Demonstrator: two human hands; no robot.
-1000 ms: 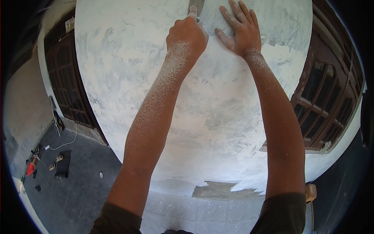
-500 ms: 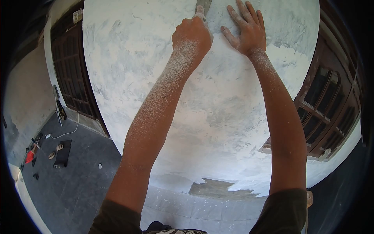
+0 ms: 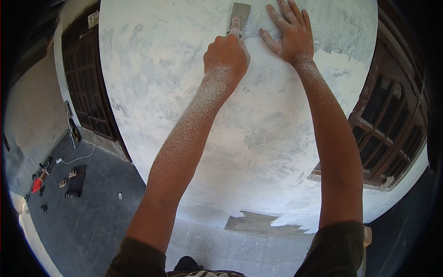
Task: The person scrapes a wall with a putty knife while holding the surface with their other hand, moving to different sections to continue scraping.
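My left hand (image 3: 226, 54) is closed around the handle of a putty knife (image 3: 241, 15), its index finger stretched along the blade. The flat metal blade points up and lies against or very near the wall (image 3: 258, 111), which is patchy white and grey. To the right of the blade, my right hand (image 3: 295, 39) rests on the wall with its fingers spread, holding nothing. White dust covers both hands and much of the left forearm. The knife's handle is mostly hidden inside the left hand.
A dark wooden window (image 3: 387, 124) stands to the right and a brown door (image 3: 87, 83) to the left. Sandals (image 3: 67, 179), a dark mat (image 3: 76, 181), a white cable (image 3: 83, 159) and a red item (image 3: 37, 185) lie on the grey floor (image 3: 99, 217).
My left hand has moved down the wall with the putty knife, so more of the blade shows. The right hand has stayed almost in place.
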